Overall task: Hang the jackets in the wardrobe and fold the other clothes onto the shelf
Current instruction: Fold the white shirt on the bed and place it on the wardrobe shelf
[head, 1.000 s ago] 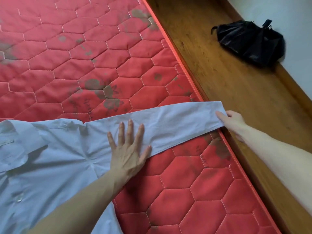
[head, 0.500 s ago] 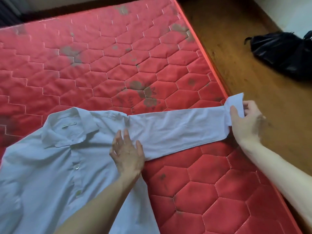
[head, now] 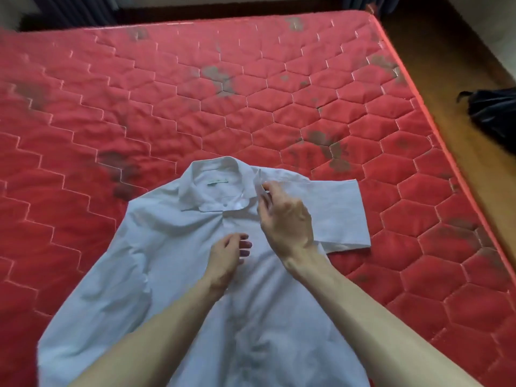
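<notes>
Reaching in from the bottom edge, two bare forearms cross over the lower body of a pale blue long-sleeved cotton shirt (head: 173,275), which lies face up and spread flat on the near part of a red quilted mattress (head: 195,107) stitched in a hexagon pattern. The left hand (head: 227,255) rests on the shirt's chest, just below the collar, its fingers loosely curled and holding nothing. The right hand (head: 287,219) sits a little further up and just beside it, with fingers and thumb pinching the cuff end of the shirt's right-side sleeve (head: 340,213), held near the collar (head: 215,191). That sleeve is doubled back on itself, so its folded edge points towards the right rim of the mattress while the cuff lies over the shoulder. The other sleeve trails along the shirt's left side towards the near corner. Beyond the collar the mattress stretches away, marked with dark grey stains. To the right of it runs a brown wooden floor (head: 446,65), where a crumpled black bag (head: 494,113) lies well apart from the shirt.
</notes>
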A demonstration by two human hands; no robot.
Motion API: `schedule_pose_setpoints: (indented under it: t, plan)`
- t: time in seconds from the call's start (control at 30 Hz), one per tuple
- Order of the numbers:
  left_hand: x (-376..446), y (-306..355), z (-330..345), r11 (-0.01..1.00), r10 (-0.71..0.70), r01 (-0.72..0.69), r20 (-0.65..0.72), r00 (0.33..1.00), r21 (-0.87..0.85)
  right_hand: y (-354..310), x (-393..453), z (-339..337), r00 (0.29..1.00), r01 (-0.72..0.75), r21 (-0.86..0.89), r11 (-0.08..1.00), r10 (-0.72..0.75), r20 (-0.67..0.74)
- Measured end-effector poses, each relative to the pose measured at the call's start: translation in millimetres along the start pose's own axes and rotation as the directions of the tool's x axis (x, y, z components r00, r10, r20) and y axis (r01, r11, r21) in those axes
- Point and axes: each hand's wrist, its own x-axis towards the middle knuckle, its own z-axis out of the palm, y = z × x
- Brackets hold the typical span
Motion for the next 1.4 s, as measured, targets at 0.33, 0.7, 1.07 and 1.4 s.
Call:
schedule_pose_setpoints:
  t: [0.33, 0.7, 1.07, 1.4]
  plan:
    - [11, -11, -203, 0.965, -0.224, 0.225, 0.019, 0.974, -0.134, -126, -53, 139, 0.981, 0.178, -0.145, 0.973, -0.165, 0.098]
    - [20, -21, -255, 0.983, -0.106, 0.085, -0.122, 0.987, -0.163, -146, -65, 211, 0.864, 0.184, -0.318, 0.93, 0.001, 0.504]
    - [23, -64, -322, 0.582, 0.069, 0.204, -0.298, 0.952, 0.787, -136, -101, 212, 0.844, -0.043, -0.064, 0.997, 0.071, 0.532]
    - [11, -56, -393, 0.871, -0.158, 0.042, 0.198, 0.967, 0.49, -138, -99, 221, 0.724, 0.099, -0.209, 0.973, 0.074, 0.685]
